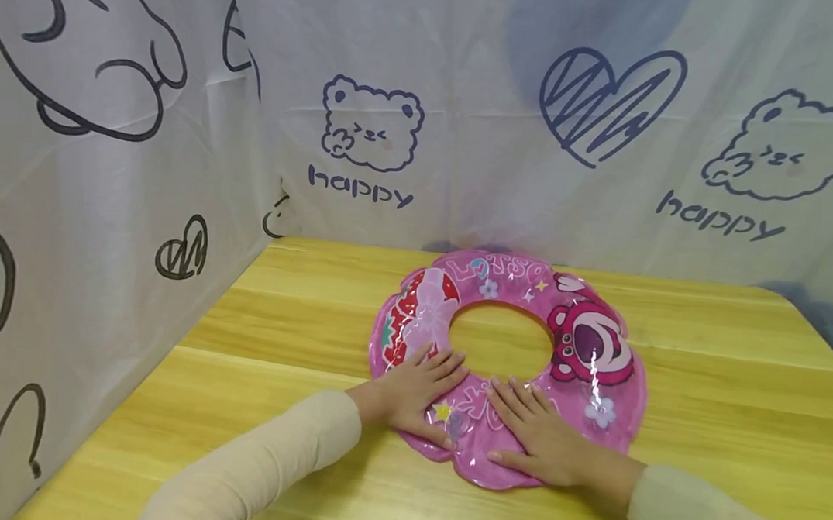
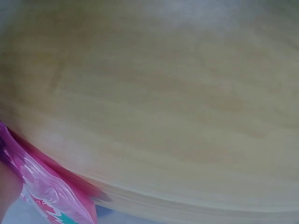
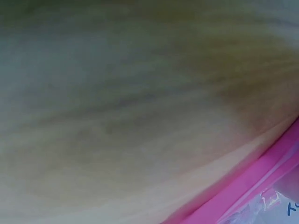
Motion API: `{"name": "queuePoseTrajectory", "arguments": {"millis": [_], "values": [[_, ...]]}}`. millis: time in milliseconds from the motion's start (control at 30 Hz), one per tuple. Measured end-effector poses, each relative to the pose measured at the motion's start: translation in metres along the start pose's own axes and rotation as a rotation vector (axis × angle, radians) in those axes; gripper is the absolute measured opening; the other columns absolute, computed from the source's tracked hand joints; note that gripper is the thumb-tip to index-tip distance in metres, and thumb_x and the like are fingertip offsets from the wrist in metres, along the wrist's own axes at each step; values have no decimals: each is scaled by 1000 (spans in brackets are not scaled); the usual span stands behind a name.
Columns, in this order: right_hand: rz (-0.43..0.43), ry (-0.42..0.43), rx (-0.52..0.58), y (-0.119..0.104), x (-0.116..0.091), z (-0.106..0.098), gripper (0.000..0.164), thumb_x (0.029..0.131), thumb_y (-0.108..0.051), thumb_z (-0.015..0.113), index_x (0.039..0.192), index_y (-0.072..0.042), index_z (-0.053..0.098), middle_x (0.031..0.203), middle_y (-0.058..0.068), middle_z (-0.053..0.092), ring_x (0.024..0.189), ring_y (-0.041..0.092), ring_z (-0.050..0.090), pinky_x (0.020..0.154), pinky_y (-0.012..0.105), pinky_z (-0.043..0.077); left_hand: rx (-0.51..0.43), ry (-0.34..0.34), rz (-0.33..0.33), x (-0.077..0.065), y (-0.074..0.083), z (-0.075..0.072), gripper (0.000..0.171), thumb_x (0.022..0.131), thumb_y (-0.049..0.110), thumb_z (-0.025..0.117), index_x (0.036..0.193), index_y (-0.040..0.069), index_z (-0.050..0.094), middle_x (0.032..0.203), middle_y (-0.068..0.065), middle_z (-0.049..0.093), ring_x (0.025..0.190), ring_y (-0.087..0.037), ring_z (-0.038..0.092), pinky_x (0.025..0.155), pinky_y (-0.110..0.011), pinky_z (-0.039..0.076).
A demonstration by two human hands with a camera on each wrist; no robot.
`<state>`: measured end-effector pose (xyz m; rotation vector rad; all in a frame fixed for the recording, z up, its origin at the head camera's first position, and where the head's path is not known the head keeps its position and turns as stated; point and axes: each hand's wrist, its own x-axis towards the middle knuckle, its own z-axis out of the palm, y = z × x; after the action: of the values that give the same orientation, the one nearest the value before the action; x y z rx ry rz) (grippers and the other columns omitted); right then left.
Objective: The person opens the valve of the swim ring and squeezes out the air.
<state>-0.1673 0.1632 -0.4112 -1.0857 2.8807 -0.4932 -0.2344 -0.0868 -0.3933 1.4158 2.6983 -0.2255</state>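
Observation:
A pink inflatable swim ring lies flat on the wooden table, printed with a bear face, strawberries, flowers and white lettering. Its round hole shows the wood beneath. My left hand rests on the near left part of the ring, fingers stretched towards the hole. On the near right part lies my right hand, palm down, with its fingers straight and the thumb out to the side. In the left wrist view only a corner of the ring appears; the right wrist view catches its pink edge at lower right.
The yellow wood-grain table runs back to a white curtain with drawn bears, hearts and the word happy. Another stretch of printed curtain hangs along the left side of the table.

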Motion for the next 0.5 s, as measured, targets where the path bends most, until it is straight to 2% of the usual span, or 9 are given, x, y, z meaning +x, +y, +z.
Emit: {"name": "queuePoseTrajectory", "arguments": {"millis": [133,233,333,433,500], "values": [[16,-48,-25,-1,4,-5,73,91,-50,48,145,-6,29,152,16,25,140,41,19,111,56,13,27,5,-2,1,0,-1,99,76,74,48,149,13,21,156,-10,14,145,-27,12,118,-47,7],[24,-95,-40,-3,6,-10,73,90,-52,47,145,-6,31,152,16,26,140,41,20,111,58,15,36,7,-12,1,1,-1,99,76,74,48,149,12,22,156,-11,15,144,-28,13,117,-48,9],[13,-106,-77,-3,7,-15,73,89,-55,46,144,-8,34,151,15,29,139,40,22,112,54,16,33,-9,-40,0,6,0,100,76,75,46,149,11,20,156,-12,13,144,-29,12,117,-49,9],[-23,-73,-131,3,3,-17,74,88,-59,46,143,-10,35,150,14,32,139,38,23,118,38,-2,-5,-20,-71,-1,12,-1,102,77,76,44,149,9,17,156,-14,12,144,-30,10,117,-49,8],[-74,-21,-184,9,-1,-16,75,88,-60,46,143,-10,37,150,14,33,141,36,21,116,29,-14,-49,-21,-88,-2,17,-2,102,78,75,43,149,7,15,156,-14,11,144,-31,9,117,-49,6]]}}
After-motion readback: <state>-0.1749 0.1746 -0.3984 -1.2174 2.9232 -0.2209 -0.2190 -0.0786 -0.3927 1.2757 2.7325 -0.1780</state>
